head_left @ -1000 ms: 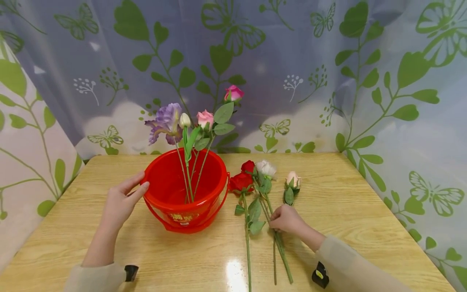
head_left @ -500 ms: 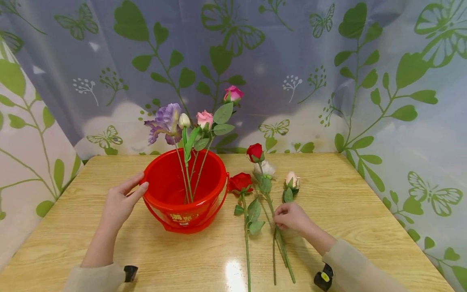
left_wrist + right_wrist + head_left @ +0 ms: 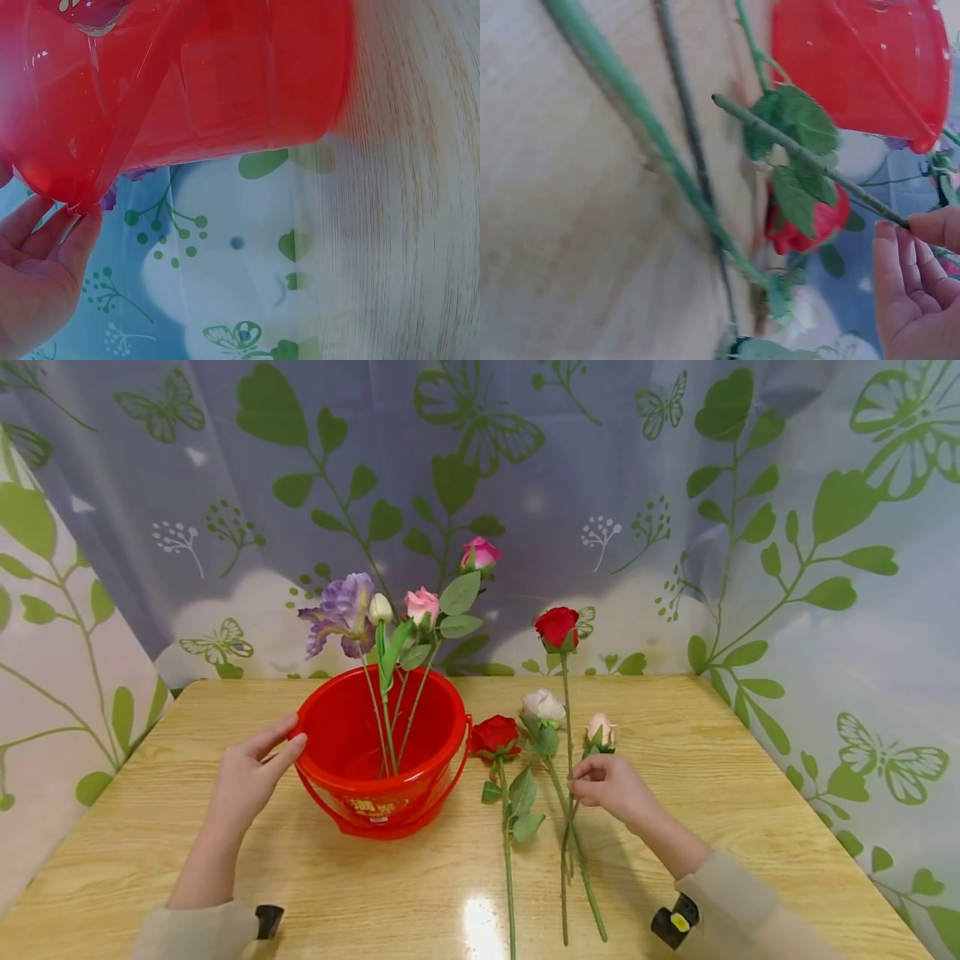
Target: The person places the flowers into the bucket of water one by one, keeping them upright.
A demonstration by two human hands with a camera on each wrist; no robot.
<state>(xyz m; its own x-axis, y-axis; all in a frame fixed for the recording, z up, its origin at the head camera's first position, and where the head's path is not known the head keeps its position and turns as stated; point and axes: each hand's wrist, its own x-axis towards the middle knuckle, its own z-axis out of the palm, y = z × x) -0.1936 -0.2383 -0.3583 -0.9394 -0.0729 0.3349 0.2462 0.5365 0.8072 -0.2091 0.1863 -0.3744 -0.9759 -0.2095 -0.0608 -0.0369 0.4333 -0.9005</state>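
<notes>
A red rose (image 3: 557, 628) is rising free of the other flowers (image 3: 543, 705), the right hand (image 3: 613, 787) pinching its stem (image 3: 567, 710), the left hand (image 3: 250, 770) gripping the bucket (image 3: 352, 782) at its left rim.

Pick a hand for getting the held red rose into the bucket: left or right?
Right, probably: the right hand pinches the held red rose by its stem, while the left hand holds the red bucket at its rim.

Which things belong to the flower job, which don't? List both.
Probably belong:
red bucket, held by the left hand
upright red rose, held by the right hand
purple flower, white bud, pink rose, magenta rose, in the bucket
white rose, peach rose, second red rose, lying loose

Just surroundings:
patterned curtain
wooden table
black wrist devices
</notes>
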